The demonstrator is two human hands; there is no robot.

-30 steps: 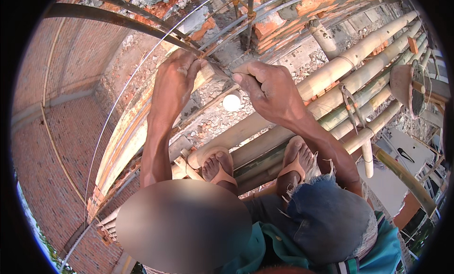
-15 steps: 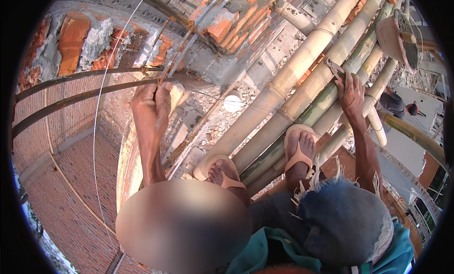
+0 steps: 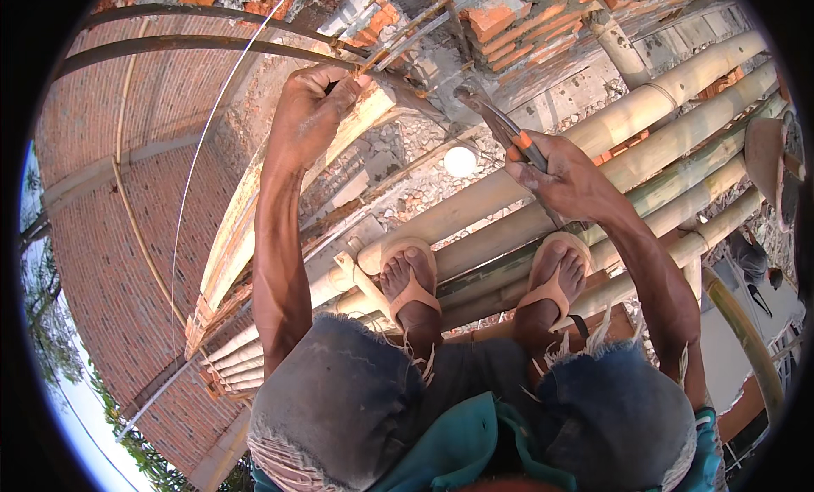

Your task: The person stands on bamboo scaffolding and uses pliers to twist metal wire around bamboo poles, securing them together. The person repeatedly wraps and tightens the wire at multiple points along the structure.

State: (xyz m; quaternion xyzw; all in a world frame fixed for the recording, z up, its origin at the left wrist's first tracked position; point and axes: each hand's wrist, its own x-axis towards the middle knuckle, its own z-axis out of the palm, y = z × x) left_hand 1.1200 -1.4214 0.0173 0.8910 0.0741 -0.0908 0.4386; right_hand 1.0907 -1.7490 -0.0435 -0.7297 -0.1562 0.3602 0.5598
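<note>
My left hand (image 3: 312, 119) is closed in a pinch on a thin wire, close against the rusty steel bars (image 3: 203, 44) where they meet other bars. The fingertips mostly hide the wire there. In my right hand (image 3: 564, 176) is a pair of pincers (image 3: 498, 121) with grey and orange on the handles. Its jaws point up and left toward the bar joint, a short way apart from it. My sandalled feet rest on a row of bamboo poles (image 3: 475, 210) below both hands.
A wooden board (image 3: 246, 229) runs under my left forearm. Broken brickwork (image 3: 500, 21) lies ahead, above rubble. A pale wire (image 3: 197, 157) hangs at left before a brick wall (image 3: 127, 237). A mortar-stained bucket (image 3: 767, 157) stands far right, and another person (image 3: 749, 254) is lower down.
My right hand has come left off the bamboo, bringing the pincers near the bars. The view has shifted, and my left hand still pinches at the bars.
</note>
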